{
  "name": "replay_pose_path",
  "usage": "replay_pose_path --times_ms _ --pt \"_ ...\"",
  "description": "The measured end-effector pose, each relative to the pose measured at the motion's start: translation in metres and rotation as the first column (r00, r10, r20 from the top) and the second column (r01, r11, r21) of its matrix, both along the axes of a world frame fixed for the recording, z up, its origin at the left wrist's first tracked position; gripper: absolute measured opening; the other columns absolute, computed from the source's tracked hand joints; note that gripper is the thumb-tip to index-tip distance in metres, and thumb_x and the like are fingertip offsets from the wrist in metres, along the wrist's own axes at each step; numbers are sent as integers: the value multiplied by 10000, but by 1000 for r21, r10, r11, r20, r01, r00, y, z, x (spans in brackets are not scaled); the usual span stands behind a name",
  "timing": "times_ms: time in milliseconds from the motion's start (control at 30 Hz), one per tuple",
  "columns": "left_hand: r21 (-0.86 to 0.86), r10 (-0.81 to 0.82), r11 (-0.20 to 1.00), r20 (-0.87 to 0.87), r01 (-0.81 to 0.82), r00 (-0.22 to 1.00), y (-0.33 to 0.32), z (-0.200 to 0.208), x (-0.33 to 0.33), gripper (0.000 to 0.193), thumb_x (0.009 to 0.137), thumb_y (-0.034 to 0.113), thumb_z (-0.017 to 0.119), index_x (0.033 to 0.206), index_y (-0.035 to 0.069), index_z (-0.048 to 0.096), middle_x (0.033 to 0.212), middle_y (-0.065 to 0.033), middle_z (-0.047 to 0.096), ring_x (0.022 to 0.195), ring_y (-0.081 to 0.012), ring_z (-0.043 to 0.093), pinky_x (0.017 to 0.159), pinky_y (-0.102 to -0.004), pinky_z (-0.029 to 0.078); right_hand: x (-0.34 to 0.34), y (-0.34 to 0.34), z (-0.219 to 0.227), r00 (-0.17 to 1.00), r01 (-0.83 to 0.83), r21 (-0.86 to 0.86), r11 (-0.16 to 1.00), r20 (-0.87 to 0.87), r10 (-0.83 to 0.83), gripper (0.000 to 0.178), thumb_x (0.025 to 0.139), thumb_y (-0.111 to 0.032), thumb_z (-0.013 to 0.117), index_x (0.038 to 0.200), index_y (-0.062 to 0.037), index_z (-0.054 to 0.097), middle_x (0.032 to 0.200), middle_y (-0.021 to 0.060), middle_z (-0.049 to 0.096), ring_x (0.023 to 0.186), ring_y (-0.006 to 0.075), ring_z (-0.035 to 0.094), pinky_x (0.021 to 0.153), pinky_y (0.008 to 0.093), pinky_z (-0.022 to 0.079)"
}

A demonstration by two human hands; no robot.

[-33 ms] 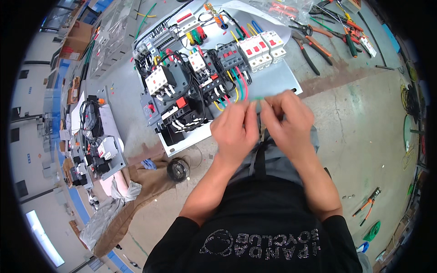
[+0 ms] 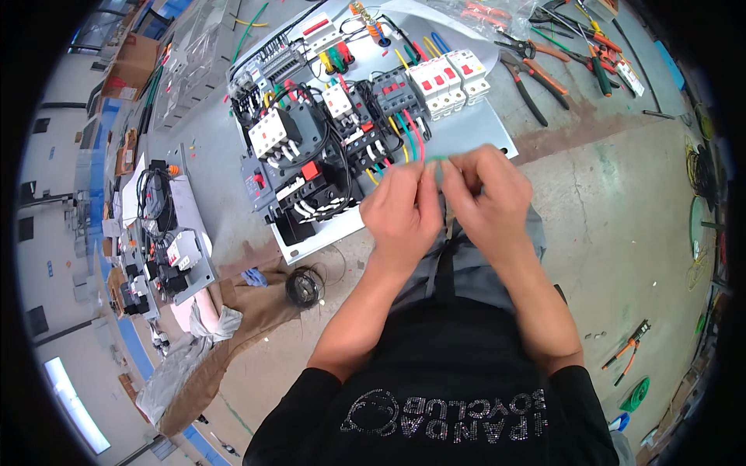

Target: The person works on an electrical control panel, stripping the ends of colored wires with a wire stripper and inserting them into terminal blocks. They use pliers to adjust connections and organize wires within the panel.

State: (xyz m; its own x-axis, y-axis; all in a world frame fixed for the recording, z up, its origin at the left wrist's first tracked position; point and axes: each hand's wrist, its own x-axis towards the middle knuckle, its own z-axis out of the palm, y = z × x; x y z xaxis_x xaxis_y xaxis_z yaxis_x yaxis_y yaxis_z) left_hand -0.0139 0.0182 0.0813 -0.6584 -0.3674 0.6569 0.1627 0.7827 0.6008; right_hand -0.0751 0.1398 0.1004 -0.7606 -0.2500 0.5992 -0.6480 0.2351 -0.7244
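Observation:
My left hand [image 2: 404,210] and my right hand [image 2: 491,198] meet fingertip to fingertip just off the near edge of a metal mounting plate [image 2: 342,237]. Both are closed in a pinch on a short green wire [image 2: 437,159]; only a sliver of it shows between the fingers, which hide its ends. Beyond them on the plate stand a row of white circuit breakers [image 2: 447,84] with red switches and a dark grey contactor [image 2: 395,93]. Yellow, green and red wires [image 2: 412,140] hang from the contactor toward my left hand.
Orange-handled cutters [image 2: 536,81] and other pliers [image 2: 598,66] lie on the bench to the right. A second wired plate [image 2: 194,268] is at the left. On the floor are a black wire coil [image 2: 303,287], a crimping tool [image 2: 629,346] and a green roll [image 2: 636,394].
Both hands have shifted slightly up and to the left, keeping their pinch on the green wire. The plate and the tools look the same.

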Motion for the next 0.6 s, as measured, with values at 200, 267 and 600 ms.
replay_pose_path --times_ms 200,267,600 --pt "332 -81 942 59 57 995 7 11 8 73 991 60 734 963 -4 713 741 -37 616 596 -85 516 544 -248 412 4 -2 -5 998 -19 -44 999 66 22 146 852 11 793 866 -28 653 715 84 572 566 223 559 517 352 442" --pt "654 -307 731 65 192 949 7 27 30 139 1025 120 709 995 -14 722 752 -4 597 602 -60 481 545 -228 372 3 23 10 987 -156 34 987 47 154 129 855 14 785 887 -35 670 740 83 581 583 235 573 533 360 455" --pt "957 -832 229 98 177 546 -30 60 33 203 1061 214 695 999 22 722 803 72 616 666 2 440 570 -202 326 10 61 45 912 -404 138 904 136 387 216 817 -99 845 972 -52 702 838 80 619 692 275 640 593 394 502"
